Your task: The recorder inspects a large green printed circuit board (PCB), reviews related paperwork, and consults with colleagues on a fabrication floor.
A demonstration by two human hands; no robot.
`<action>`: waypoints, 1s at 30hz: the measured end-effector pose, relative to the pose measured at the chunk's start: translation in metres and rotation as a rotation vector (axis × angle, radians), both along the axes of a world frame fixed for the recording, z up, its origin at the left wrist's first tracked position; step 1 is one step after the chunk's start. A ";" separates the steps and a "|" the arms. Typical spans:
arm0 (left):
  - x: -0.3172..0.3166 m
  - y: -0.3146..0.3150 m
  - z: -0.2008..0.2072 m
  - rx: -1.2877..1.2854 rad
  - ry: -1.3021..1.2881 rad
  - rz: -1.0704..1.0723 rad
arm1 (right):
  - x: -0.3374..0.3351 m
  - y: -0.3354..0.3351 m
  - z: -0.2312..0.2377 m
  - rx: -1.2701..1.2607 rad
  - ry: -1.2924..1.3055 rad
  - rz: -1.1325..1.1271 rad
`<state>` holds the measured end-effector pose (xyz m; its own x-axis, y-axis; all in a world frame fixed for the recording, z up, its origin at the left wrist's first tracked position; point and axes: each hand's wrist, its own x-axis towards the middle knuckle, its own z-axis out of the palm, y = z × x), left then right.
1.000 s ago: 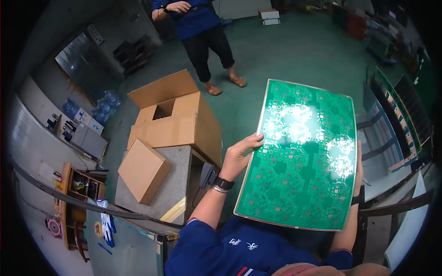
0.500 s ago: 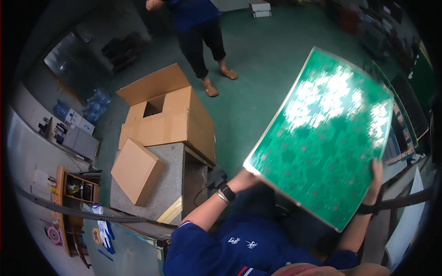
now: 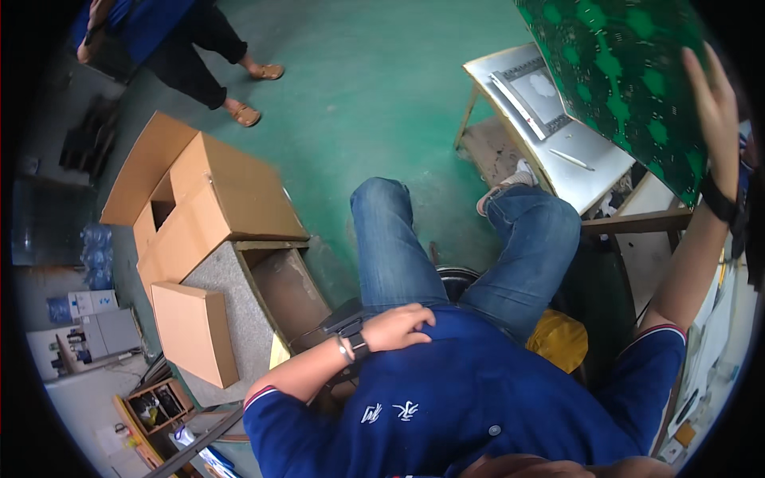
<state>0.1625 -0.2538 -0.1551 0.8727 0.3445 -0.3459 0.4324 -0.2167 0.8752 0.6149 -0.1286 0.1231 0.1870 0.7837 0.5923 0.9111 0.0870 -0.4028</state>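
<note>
A large green printed circuit board panel [image 3: 621, 72] is raised at the upper right, tilted and partly cut off by the picture's edge. My right hand [image 3: 715, 111] grips it by its right side, with fingers stretched along the board; the thumb is hidden. Resting against the front of my blue shirt, my left hand [image 3: 401, 327] has loosely bent fingers, apart, with nothing visible in them. Beneath the panel a light-topped table [image 3: 586, 187] carries a dark square frame [image 3: 542, 88] and a white pen [image 3: 572, 160].
To my left, an open cardboard box [image 3: 251, 187] and a smaller flat carton [image 3: 191, 334] stand on a grey-topped bench [image 3: 227, 275]. Another person [image 3: 195, 56] stands at the far left. Something yellow [image 3: 558, 340] lies beside my right thigh.
My left hand has let go of the panel and come down to my shirt. My right hand has carried the panel up and right, over the table. My view has turned right.
</note>
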 end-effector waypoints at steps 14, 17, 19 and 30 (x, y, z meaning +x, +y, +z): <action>-0.031 -0.020 0.009 -0.474 -0.040 0.192 | -0.045 0.093 -0.033 -0.424 -0.360 0.090; -0.037 -0.022 -0.002 -0.432 -0.020 0.212 | -0.024 0.113 -0.048 -0.352 -0.499 0.093; -0.041 -0.020 0.000 -0.369 0.017 0.183 | -0.011 0.124 -0.058 -0.361 -0.481 0.103; -0.057 -0.008 0.006 -0.469 0.025 0.079 | -0.007 0.138 -0.066 -0.493 -0.422 0.088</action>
<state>0.1057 -0.2619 -0.1493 0.8396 0.2110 -0.5006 0.4538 0.2340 0.8598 0.6080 0.0095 0.0573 -0.0598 0.9840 0.1679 0.9976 0.0646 -0.0237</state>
